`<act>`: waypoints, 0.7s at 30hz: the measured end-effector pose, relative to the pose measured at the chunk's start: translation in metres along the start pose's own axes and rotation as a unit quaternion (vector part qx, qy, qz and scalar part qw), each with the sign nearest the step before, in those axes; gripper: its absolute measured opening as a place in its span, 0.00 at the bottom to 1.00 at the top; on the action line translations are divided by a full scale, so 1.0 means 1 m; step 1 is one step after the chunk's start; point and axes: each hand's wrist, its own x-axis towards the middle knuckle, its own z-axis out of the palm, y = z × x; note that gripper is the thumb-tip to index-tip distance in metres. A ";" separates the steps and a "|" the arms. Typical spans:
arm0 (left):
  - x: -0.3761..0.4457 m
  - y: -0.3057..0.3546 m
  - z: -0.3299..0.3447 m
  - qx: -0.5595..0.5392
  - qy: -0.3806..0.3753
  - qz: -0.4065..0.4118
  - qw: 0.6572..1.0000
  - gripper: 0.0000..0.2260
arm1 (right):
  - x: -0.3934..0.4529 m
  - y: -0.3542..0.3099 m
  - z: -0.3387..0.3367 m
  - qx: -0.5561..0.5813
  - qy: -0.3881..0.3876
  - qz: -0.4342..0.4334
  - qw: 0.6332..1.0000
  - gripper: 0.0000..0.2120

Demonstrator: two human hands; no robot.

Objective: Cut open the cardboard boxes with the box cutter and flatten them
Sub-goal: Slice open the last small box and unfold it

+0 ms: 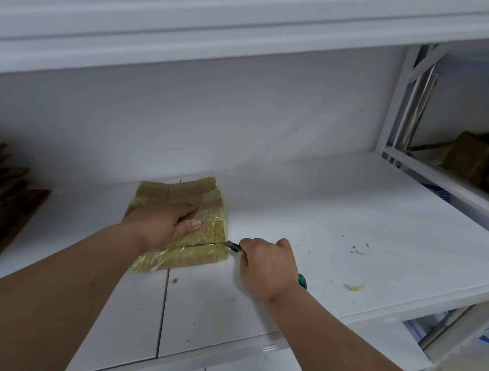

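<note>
While left hand (163, 224) presses the taped box (180, 224), right hand (268, 266) grips the cutter (235, 246).

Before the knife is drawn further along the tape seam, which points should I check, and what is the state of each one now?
1. Left hand presses flat on the cardboard box: ok.
2. Left fingers clear of the seam line: ok, they lie behind the cut, though the thumb is fairly near.
3. Right hand grips the box cutter firmly: ok.
4. Blade at the seam on the box's right edge: ok.
5. How far the blade sticks out: cannot tell.
6. Box lies flat on the white shelf: ok.
</note>
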 end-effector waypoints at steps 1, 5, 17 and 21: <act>0.000 -0.001 0.000 -0.004 -0.001 0.000 1.000 0.31 | 0.000 0.000 -0.004 0.008 -0.018 0.004 1.000 0.07; 0.011 -0.015 -0.013 -0.046 0.033 0.059 0.997 0.41 | 0.014 -0.005 -0.016 0.051 0.009 0.023 0.998 0.08; 0.033 -0.019 -0.027 -0.043 0.011 0.034 0.998 0.37 | 0.045 -0.002 -0.011 0.100 0.051 0.043 0.993 0.10; 0.035 -0.012 -0.034 -0.032 -0.009 0.016 0.999 0.25 | 0.042 0.002 -0.005 0.081 0.072 0.033 0.994 0.09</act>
